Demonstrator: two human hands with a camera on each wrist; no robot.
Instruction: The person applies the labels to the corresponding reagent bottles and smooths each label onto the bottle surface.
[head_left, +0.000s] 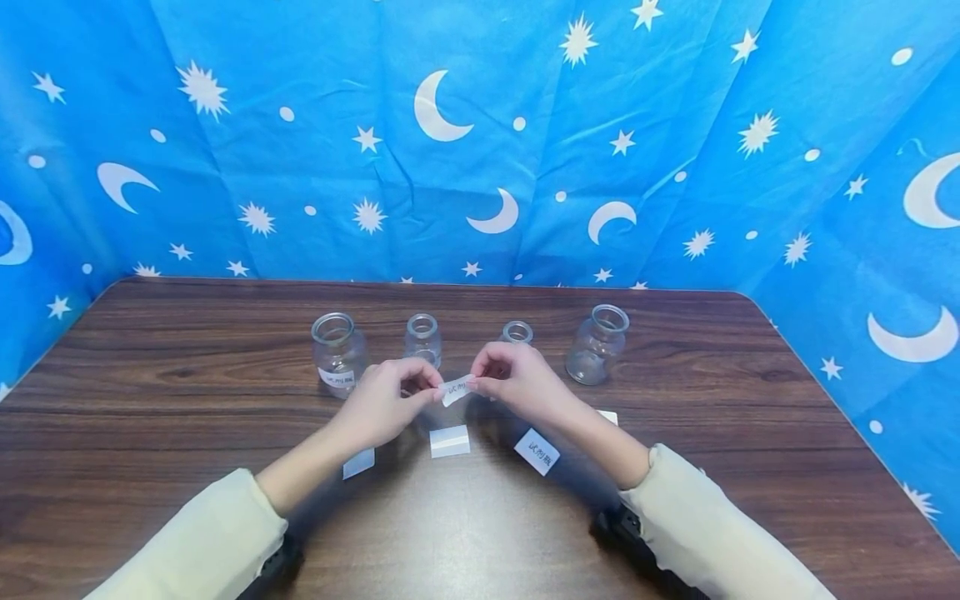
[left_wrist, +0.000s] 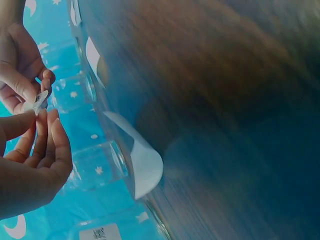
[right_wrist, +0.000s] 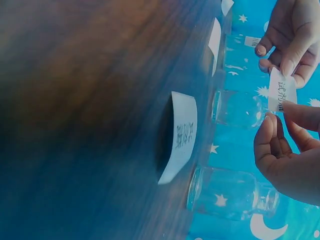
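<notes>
Between my two hands is a small white label (head_left: 456, 389) with dark handwritten characters, raised above the table. Thumb and fingertips of my left hand (head_left: 377, 403) pinch its left end, while my right hand (head_left: 525, 385) pinches the right end. The writing faces the right wrist view, where the label (right_wrist: 281, 90) spans the gap between the hands. Just behind the hands stand two small glass jars (head_left: 423, 332), the right one partly hidden by my right hand. To the left, a larger glass jar (head_left: 334, 340) bears a similar label (head_left: 337, 379) on its front.
A larger glass jar (head_left: 597, 348) without a visible label stands at the right. Nearer me lie a white paper with a pale strip (head_left: 449, 442), a written label sheet (head_left: 537, 452) and a sheet (head_left: 358, 464) partly under my left forearm. Another paper corner (head_left: 610, 417) shows past my right forearm.
</notes>
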